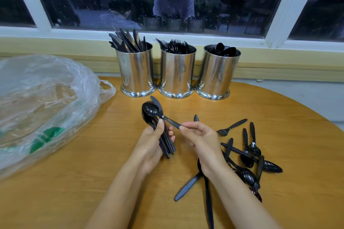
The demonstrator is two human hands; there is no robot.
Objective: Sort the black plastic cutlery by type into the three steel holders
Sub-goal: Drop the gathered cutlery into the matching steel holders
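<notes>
While left fingers (160, 128) clasp a cutlery bundle (167, 147), right fingers (189, 126) pinch one spoon (150, 110) by its handle

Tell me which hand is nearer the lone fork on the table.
Right. The right hand, pinching a spoon, is just beside the fork; the left hand, gripping a cutlery bundle, is farther beyond it.

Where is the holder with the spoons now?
In the head view, the spoon holder stands at the right end of the row, beside the fork holder, at the far edge of the table.
</notes>
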